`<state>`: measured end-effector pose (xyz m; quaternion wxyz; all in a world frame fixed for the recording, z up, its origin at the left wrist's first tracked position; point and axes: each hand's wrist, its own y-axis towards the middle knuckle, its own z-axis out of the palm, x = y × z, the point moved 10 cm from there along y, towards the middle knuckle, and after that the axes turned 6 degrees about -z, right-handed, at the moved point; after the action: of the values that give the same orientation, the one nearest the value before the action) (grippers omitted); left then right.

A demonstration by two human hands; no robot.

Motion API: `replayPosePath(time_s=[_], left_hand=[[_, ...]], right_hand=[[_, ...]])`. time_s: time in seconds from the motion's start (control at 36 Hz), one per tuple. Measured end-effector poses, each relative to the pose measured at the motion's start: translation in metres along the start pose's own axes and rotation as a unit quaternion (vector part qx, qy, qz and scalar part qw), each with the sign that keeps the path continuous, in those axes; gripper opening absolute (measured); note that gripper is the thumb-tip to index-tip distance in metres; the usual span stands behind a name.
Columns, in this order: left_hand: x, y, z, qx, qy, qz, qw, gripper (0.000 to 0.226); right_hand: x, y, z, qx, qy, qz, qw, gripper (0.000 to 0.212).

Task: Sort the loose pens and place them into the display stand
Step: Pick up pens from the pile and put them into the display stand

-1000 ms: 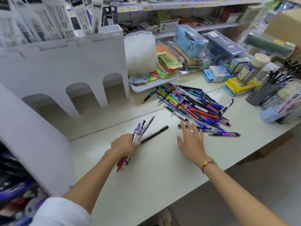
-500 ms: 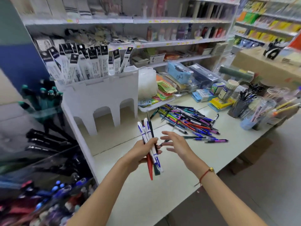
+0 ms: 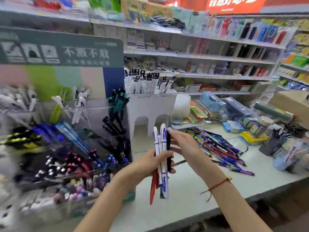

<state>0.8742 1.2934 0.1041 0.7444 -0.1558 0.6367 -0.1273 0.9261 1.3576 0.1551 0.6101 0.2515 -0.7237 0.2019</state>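
My left hand grips a bundle of pens held upright above the counter: white pens with blue print, a red one and a black one. Just right of the bundle is my right hand, its fingertips at the black pen's upper part; how it holds the pen is unclear. A pile of loose pens lies on the counter to the right. The tiered clear display stand, blurred, fills the left side with pens in its compartments.
A white arched divider stands behind my hands. Pen cups, boxes and packets crowd the counter's right end. Store shelves run along the back. The counter's front edge crosses below my forearms.
The view has swung left and up, bringing the display stand into sight. My left hand raised the bundle higher, and my right hand closed in on the black pen.
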Motion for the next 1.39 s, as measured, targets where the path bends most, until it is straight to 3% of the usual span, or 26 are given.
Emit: replayPosePath(time_s=[0.19, 0.33, 0.47, 0.56, 0.64, 0.83, 0.92, 1.14, 1.19, 1.25, 1.39], left_hand=[[0.017, -0.061, -0.037, -0.118, -0.003, 0.029, 0.993, 0.018], [0.021, -0.097, -0.074, -0.195, -0.027, 0.059, 0.979, 0.018], [0.030, -0.115, -0.106, -0.197, -0.039, 0.037, 0.979, 0.025], [0.032, -0.119, -0.115, -0.136, -0.085, 0.033, 0.986, 0.025], [0.027, -0.126, -0.126, -0.095, -0.137, 0.046, 0.985, 0.026], [0.033, -0.123, -0.177, -0.122, -0.216, 0.060, 0.967, 0.020], [0.031, -0.120, -0.189, -0.133, -0.250, 0.089, 0.955, 0.017], [0.050, -0.117, -0.211, -0.274, -0.253, 0.095, 0.923, 0.022], [0.053, -0.114, -0.211, -0.280, -0.244, 0.089, 0.924, 0.025], [0.054, -0.112, -0.208, -0.273, -0.251, 0.086, 0.925, 0.025], [0.049, -0.107, -0.195, -0.226, -0.325, 0.100, 0.913, 0.017]], right_hand=[[0.014, -0.021, 0.057, 0.034, 0.006, -0.056, 0.998, 0.020], [0.017, -0.025, 0.078, -0.013, 0.015, -0.064, 0.998, 0.018], [0.033, -0.025, 0.123, 0.066, -0.032, -0.083, 0.994, 0.015], [0.037, -0.027, 0.151, 0.104, -0.064, -0.086, 0.989, 0.015], [0.038, -0.023, 0.163, 0.077, -0.056, -0.083, 0.992, 0.013], [0.040, -0.014, 0.153, -0.076, 0.033, -0.080, 0.993, 0.019], [0.034, -0.018, 0.144, -0.091, 0.062, -0.049, 0.993, 0.025], [-0.019, -0.012, 0.110, -0.111, -0.015, 0.109, 0.988, 0.026], [-0.013, -0.008, 0.099, -0.111, -0.065, 0.085, 0.988, 0.017], [0.008, -0.004, 0.091, -0.101, -0.159, 0.007, 0.982, 0.008], [0.066, 0.021, 0.086, -0.142, -0.325, -0.162, 0.921, 0.007]])
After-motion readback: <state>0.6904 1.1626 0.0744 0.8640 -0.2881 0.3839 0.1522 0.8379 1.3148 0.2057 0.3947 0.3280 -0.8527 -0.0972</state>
